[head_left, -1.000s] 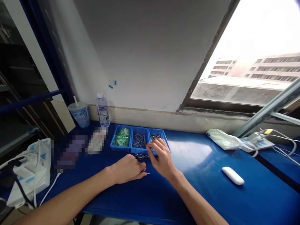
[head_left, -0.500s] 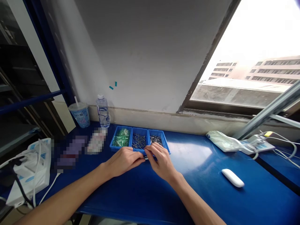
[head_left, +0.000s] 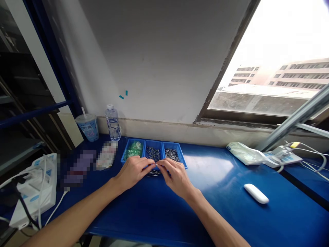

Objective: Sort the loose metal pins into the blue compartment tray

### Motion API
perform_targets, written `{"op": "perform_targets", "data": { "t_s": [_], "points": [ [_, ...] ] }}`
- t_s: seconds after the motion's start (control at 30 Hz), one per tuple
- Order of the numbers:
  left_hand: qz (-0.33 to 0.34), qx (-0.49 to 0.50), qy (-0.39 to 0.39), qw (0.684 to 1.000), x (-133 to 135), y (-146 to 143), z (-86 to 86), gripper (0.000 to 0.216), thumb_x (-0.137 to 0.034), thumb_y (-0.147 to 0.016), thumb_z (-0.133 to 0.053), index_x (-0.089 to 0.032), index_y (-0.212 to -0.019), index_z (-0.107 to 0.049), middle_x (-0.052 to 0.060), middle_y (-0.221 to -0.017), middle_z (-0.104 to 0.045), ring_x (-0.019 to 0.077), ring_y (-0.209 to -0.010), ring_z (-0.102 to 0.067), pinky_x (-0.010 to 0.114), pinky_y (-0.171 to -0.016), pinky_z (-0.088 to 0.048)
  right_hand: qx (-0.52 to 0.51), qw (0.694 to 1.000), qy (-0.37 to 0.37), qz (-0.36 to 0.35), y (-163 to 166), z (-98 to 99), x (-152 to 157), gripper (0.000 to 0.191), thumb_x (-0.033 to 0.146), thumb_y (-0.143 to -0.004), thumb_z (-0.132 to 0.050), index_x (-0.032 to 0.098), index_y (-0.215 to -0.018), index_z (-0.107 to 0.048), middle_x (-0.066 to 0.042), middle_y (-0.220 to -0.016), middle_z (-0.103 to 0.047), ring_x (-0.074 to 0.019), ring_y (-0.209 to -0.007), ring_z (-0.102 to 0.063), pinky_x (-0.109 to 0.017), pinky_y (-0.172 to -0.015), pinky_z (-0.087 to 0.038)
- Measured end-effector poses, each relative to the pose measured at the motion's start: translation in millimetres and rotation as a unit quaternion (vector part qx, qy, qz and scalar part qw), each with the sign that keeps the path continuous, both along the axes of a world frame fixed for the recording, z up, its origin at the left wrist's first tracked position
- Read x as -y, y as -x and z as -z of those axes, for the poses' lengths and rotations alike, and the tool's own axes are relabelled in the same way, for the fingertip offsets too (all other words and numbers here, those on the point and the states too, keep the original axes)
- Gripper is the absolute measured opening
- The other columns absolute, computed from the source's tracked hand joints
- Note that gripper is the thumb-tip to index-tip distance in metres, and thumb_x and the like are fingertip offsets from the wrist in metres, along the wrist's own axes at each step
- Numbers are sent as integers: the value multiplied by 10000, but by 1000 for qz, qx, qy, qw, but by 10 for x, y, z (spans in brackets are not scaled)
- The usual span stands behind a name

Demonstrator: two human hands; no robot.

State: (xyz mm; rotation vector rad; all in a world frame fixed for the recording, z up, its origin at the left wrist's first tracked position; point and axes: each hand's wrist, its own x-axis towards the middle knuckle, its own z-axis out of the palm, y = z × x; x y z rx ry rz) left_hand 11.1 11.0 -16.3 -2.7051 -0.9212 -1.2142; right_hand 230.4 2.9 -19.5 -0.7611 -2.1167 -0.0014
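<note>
Three small blue bins stand side by side at the back of the blue table (head_left: 221, 192). The left bin (head_left: 133, 151) holds green pieces, the middle bin (head_left: 153, 153) and the right bin (head_left: 172, 154) hold small metal pins. My left hand (head_left: 133, 171) and my right hand (head_left: 174, 176) meet just in front of the middle bin, fingertips pinched together on a small metal pin (head_left: 156, 165). A few loose pins (head_left: 153, 174) lie on the table under my fingers.
A drink cup (head_left: 87, 127) and a water bottle (head_left: 112, 122) stand by the wall at the left. White devices with cables (head_left: 31, 192) sit at the left edge. A white oblong object (head_left: 256, 193), a plastic bag (head_left: 244, 154) and a wired device (head_left: 282, 157) lie at the right.
My left hand moved up from the table towards the bins. My right hand came back from the right bin, and the fingertips of both now meet on a pin.
</note>
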Motion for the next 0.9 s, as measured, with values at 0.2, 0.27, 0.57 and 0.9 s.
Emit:
{"op": "perform_targets", "data": {
  "t_s": [0.2, 0.27, 0.57, 0.9],
  "points": [
    [2, -13, -3, 1000, -5, 3, 4, 229, -314, -1109, -524, -201, -1085, -722, -4, -912, -801, 145, -761, -746, 295, -679, -453, 7, 1000, 8, 6, -3, -6, 14, 181, 219, -1109, -489, 206, -1014, -642, -30, -840, -693, -147, -687, -648, -270, -652, -477],
    [0, -13, -5, 1000, -5, 3, 13, 224, -311, -1102, -533, -200, -1068, -724, 1, -911, -800, 148, -762, -747, 292, -682, -460, 17, 1000, 15, 9, -10, 3, 8, 192, 228, -1112, -481, 205, -999, -634, -27, -825, -680, -150, -681, -637, -274, -645, -467],
    [-11, -23, -9, 1000, -20, 11, 63, 178, -289, -1069, -575, -204, -1033, -727, -7, -841, -779, 153, -678, -720, 282, -646, -455, 40, 998, 45, 2, -17, 48, -3, 174, 217, -1118, -441, 212, -1071, -609, -42, -933, -714, -168, -767, -674, -283, -678, -486],
    [-13, -25, -8, 1000, -12, 14, 35, 179, -284, -1074, -576, -206, -1052, -735, -11, -857, -783, 143, -679, -716, 284, -653, -469, 44, 998, 37, 10, -28, 21, -12, 246, 236, -1138, -401, 205, -1040, -625, -47, -910, -704, -161, -739, -655, -275, -670, -474]
  ]
}}
